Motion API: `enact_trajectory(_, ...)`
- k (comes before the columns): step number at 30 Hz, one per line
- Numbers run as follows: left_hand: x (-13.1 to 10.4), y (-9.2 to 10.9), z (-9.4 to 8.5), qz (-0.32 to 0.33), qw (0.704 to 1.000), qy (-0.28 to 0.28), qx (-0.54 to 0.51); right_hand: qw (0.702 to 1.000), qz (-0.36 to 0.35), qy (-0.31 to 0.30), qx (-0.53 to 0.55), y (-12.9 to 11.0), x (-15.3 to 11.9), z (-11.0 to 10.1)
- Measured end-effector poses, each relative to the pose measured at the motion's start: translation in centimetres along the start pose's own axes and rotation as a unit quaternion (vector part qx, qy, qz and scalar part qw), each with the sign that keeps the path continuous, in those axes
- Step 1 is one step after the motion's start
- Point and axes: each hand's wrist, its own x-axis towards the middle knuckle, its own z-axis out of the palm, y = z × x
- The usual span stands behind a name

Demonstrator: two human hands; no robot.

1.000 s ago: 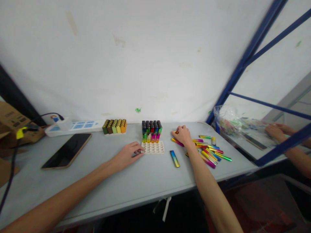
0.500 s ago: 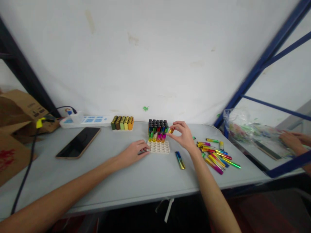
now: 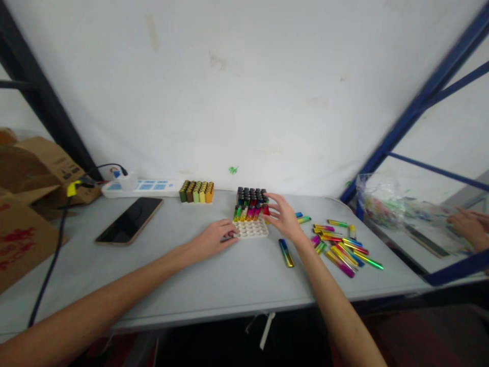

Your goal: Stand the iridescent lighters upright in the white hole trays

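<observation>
A white tray (image 3: 255,230) with rows of round holes lies in front of a block of upright black-topped lighters (image 3: 252,195). Along its back row stand several shiny lighters (image 3: 250,212) in green, yellow and magenta. My left hand (image 3: 218,237) rests on the table, its curled fingers gripping the tray's left edge. At the right end of the row, my right hand (image 3: 281,216) pinches a red and gold lighter (image 3: 266,209) upright; its lower end is partly hidden by the fingers. A single blue and gold lighter (image 3: 286,253) lies below that hand.
Loose metallic lighters (image 3: 342,247) lie heaped at the right. Another filled tray (image 3: 196,192), a power strip (image 3: 153,187) and a phone (image 3: 130,221) are at the left, beside cardboard boxes (image 3: 42,168). A blue metal frame (image 3: 405,117) borders the right; beyond it, another person's hand (image 3: 468,227) shows.
My right hand has brought the lighter down and slightly inward, turning it upright at the row's right end. My left hand stays at the tray. The whole view has shifted slightly.
</observation>
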Motion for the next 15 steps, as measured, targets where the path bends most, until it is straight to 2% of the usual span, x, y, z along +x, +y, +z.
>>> enact_trajectory(5,-0.1,0.0,0.0,0.000,1.000,0.001,-0.001,0.999,0.011,0.023,0.020,0.9,0.1,0.0)
enact_trajectory(10,-0.1,0.4,-0.3,-0.009,1.000,-0.003,-0.009,1.000,-0.015,0.023,-0.012,1.2,0.2,-0.4)
enact_trajectory(15,-0.1,0.6,-0.6,-0.012,1.000,-0.008,-0.009,0.997,-0.006,0.032,-0.070,1.1,0.3,-0.8)
